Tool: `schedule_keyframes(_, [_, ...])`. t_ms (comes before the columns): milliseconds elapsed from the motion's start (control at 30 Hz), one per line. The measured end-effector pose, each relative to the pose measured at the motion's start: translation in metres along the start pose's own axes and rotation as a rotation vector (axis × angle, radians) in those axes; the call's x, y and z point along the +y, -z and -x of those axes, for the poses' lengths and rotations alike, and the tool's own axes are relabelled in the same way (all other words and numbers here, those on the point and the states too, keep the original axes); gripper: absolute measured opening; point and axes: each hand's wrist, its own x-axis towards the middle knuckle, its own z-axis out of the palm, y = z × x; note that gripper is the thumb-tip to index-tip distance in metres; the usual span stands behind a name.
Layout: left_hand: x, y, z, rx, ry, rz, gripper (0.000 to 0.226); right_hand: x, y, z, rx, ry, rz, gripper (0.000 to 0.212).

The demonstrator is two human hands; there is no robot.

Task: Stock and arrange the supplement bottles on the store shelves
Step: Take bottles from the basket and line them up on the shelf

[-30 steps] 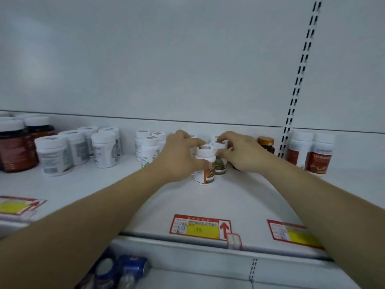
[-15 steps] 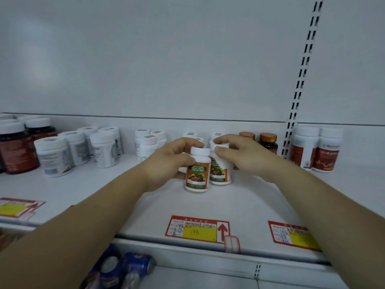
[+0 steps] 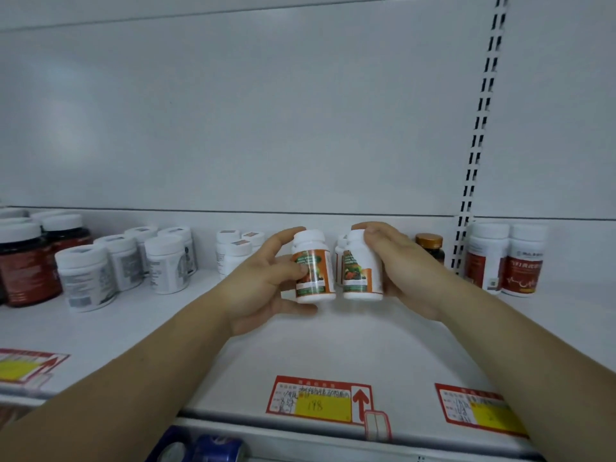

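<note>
Forward from the back row they have come: the left hand (image 3: pixel 263 291) grips the left bottle (image 3: pixel 320 282), thumb on its label. Just beside it, the right hand (image 3: pixel 401 271) wraps the right bottle (image 3: pixel 360 276). Both are upright, caps up, over the shelf (image 3: pixel 333 348).

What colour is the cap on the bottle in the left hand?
The bottle has a white cap; head view shows it.

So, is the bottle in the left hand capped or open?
Capped: a white cap tops the orange-label bottle that the left hand grips.
</note>
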Motion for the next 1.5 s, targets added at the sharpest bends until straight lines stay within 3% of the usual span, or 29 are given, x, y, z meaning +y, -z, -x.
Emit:
schedule_keyframes(300, [0.0, -0.002, 0.001, -0.008, -0.002, 0.045, 0.054, -0.003, -0.006, 0.004, -0.013, -0.044, -0.198, 0.03])
schedule_keyframes(467, [-0.001, -0.003, 0.001, -0.005, -0.024, -0.013, 0.052, -0.004, -0.007, 0.007, -0.009, -0.043, -0.253, 0.018])
schedule_keyframes(700, [-0.002, -0.003, 0.0, -0.007, 0.024, 0.091, 0.041, -0.004, -0.008, 0.009, -0.076, -0.043, -0.279, 0.021])
schedule_keyframes(833, [-0.003, -0.005, 0.001, 0.01, -0.019, 0.008, 0.047, -0.004, -0.008, 0.009, -0.066, 0.03, -0.267, 0.037])
schedule_keyframes(1033, [0.003, -0.004, 0.003, -0.041, 0.05, 0.211, 0.039, -0.005, -0.009, 0.007, -0.034, -0.117, -0.452, 0.028])
schedule_keyframes(1167, [0.003, -0.006, 0.004, -0.023, 0.004, 0.127, 0.027, -0.006, -0.01, 0.01, -0.116, -0.111, -0.475, 0.032])
schedule_keyframes(1267, [0.005, -0.005, 0.003, -0.026, 0.036, 0.239, 0.03, -0.008, -0.009, 0.012, -0.185, -0.071, -0.532, 0.04])
schedule_keyframes(1500, [0.007, -0.005, 0.002, 0.028, 0.081, 0.424, 0.034, -0.009, -0.01, 0.011, -0.105, -0.042, -0.303, 0.028])
